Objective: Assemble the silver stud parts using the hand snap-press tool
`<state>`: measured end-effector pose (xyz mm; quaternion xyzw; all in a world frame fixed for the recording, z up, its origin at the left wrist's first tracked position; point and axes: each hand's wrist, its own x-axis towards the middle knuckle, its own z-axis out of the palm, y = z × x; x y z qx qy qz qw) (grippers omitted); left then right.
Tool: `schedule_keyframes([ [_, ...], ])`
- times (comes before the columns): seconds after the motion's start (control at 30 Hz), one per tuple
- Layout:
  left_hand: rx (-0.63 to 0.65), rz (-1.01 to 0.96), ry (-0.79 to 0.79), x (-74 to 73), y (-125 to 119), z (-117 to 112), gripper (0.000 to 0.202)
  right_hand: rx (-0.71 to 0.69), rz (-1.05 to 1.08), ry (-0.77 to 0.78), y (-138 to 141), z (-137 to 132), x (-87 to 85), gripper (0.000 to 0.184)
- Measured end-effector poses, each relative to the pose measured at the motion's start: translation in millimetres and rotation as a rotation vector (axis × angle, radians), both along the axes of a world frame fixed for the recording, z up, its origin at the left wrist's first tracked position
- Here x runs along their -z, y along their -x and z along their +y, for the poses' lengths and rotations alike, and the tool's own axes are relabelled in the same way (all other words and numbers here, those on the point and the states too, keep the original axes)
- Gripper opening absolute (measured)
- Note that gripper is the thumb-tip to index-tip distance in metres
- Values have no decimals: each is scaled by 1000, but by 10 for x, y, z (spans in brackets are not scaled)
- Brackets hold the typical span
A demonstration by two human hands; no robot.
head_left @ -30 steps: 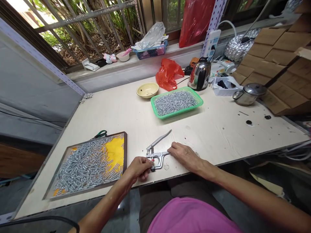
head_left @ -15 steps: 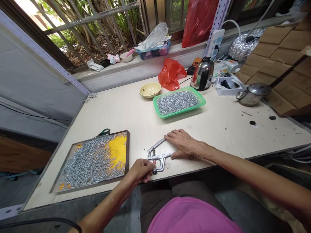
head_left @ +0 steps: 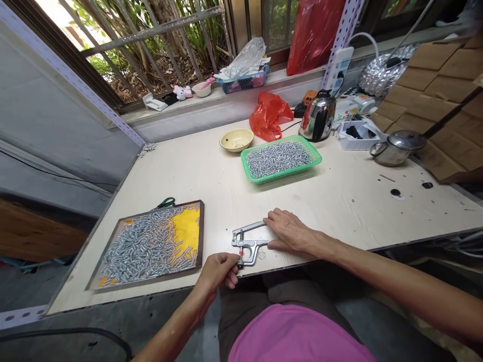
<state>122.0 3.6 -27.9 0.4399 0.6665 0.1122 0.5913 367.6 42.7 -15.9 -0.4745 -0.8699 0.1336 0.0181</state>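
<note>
Snap-fastener pliers (head_left: 250, 243) of grey metal, with a spring and a red part at the jaw, lie at the table's front edge. My right hand (head_left: 287, 230) is wrapped round the ends of both handles. At the jaw, the thumb and forefinger of my left hand (head_left: 221, 269) pinch together; what they hold there is too small to make out. To the left is a shallow tray (head_left: 202, 236) with a yellow bottom, covered in many small silvery metal cylinders (head_left: 141, 246). A green basket (head_left: 281, 177) farther back is filled with similar silvery pieces (head_left: 279, 157).
Green-handled scissors (head_left: 166, 202) lie behind the tray. A cream bowl (head_left: 236, 141), a red plastic bag (head_left: 269, 118), a steel kettle (head_left: 318, 115), a white box (head_left: 356, 141) and a lidded metal pot (head_left: 398, 147) stand at the back. Cardboard (head_left: 441, 105) leans at right.
My right hand has squeezed the pliers' handles closer together, so the upper lever sits lower and the spring is shorter. My left hand stays at the jaw. The view has shifted slightly.
</note>
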Motion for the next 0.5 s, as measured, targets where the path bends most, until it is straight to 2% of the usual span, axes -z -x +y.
schedule_keyframes([
  [0.03, 22, 44, -79, -21, -2, -10, 43, -4, -7, -6, 3, -9, 5, 35],
  [0.1, 108, 179, -358, -72, -40, -12, 36, -9, -15, -23, 8, -21, 16, 31],
  [0.17, 254, 327, -696, -112, -137, 4, 29, -25, -9, -48, 15, -19, 25, 31],
  [0.23, 437, 438, -916, -118, -289, 37, 34, -49, -8, -72, 27, -5, 37, 32],
  [0.3, 594, 532, -972, -89, -458, 94, 46, -77, -20, -99, 43, 29, 68, 33],
  [0.37, 692, 610, -938, -46, -590, 183, 52, -97, -46, -124, 64, 88, 121, 34],
  [0.5, 754, 698, -839, -7, -657, 361, 50, -146, -84, -148, 127, 209, 192, 36],
])
